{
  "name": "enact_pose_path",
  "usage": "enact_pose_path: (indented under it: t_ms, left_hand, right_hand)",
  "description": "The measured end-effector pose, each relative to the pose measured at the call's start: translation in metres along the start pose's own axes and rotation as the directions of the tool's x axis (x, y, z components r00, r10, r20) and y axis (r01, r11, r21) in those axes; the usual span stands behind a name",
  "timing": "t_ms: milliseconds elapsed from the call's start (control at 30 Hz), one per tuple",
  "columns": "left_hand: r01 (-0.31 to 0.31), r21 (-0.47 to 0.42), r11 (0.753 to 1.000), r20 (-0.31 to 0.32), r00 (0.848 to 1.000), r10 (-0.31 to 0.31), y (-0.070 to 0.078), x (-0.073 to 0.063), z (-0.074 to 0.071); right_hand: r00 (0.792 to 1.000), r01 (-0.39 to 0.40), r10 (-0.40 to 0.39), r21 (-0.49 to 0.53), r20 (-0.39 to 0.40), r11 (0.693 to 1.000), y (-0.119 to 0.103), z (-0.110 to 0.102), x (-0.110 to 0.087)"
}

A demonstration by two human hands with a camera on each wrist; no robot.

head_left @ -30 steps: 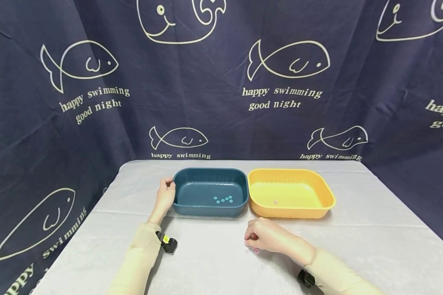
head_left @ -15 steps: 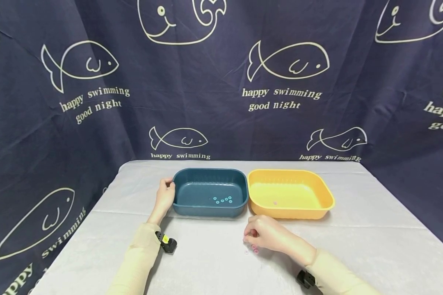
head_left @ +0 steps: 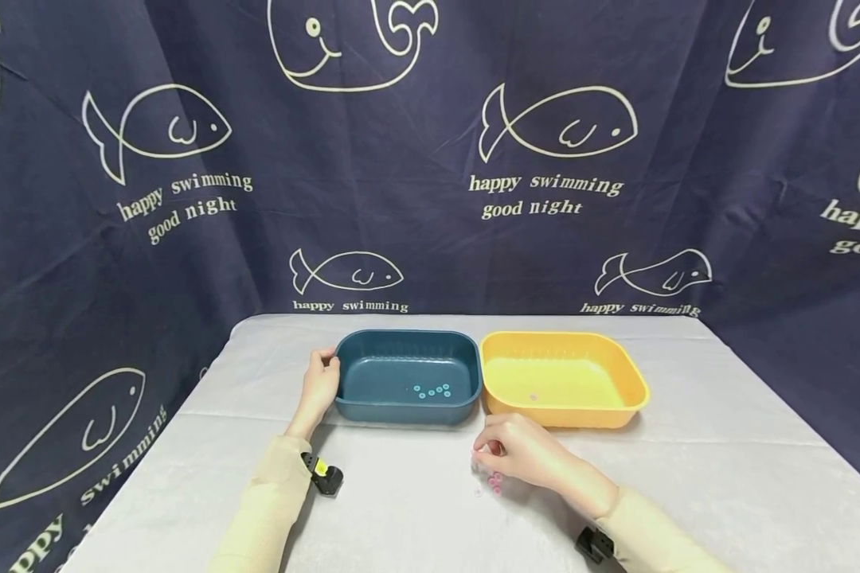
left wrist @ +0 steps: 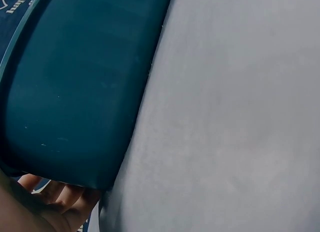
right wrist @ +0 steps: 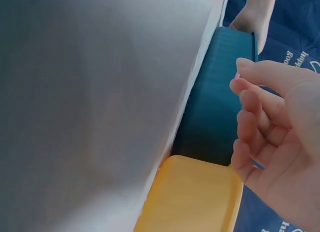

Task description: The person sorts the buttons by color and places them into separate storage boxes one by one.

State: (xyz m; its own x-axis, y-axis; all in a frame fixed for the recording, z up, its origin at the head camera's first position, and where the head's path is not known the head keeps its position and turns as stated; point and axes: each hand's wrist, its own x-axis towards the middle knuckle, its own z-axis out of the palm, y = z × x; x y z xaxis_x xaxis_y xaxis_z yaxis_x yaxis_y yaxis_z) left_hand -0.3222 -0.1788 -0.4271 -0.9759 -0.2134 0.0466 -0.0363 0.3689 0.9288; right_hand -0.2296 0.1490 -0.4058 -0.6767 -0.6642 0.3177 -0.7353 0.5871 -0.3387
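Observation:
My left hand grips the left end of a dark blue plastic bin, its fingers against the end wall in the left wrist view. Several small light-blue discs with marked centers lie on that bin's floor. Just in front of the yellow bin, my right hand pinches a small pink disc between thumb and index finger, above the table. Below that hand, several pink discs lie on the cloth, along with a paler one. One pink disc sits inside the yellow bin.
The two bins stand side by side, ends meeting, on a table with a light grey cloth. A navy curtain with white fish prints hangs behind and at both sides. Each wrist carries a small black camera.
My right hand has risen slightly off the table with the pink disc, uncovering more pink discs beneath it. My left hand has stayed on the dark blue bin.

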Motion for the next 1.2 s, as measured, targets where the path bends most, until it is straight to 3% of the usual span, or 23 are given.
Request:
enact_pose_path:
  t_ms: [433,1000,1200]
  left_hand:
    - [-0.009,-0.003,1.000,-0.009,1.000,0.009,-0.002,0.000,0.000]
    - [-0.009,-0.006,1.000,-0.004,1.000,0.009,-0.001,-0.001,0.001]
    - [-0.014,-0.009,1.000,-0.009,1.000,0.014,-0.001,-0.001,0.001]
  right_hand:
    - [0.996,-0.021,0.016,-0.057,-0.093,0.998,0.005,-0.015,0.003]
    - [0.971,-0.096,0.100,0.026,-0.216,0.995,0.024,-0.031,0.009]
    - [0.960,-0.077,0.066,-0.031,-0.270,0.997,0.034,-0.034,0.009]
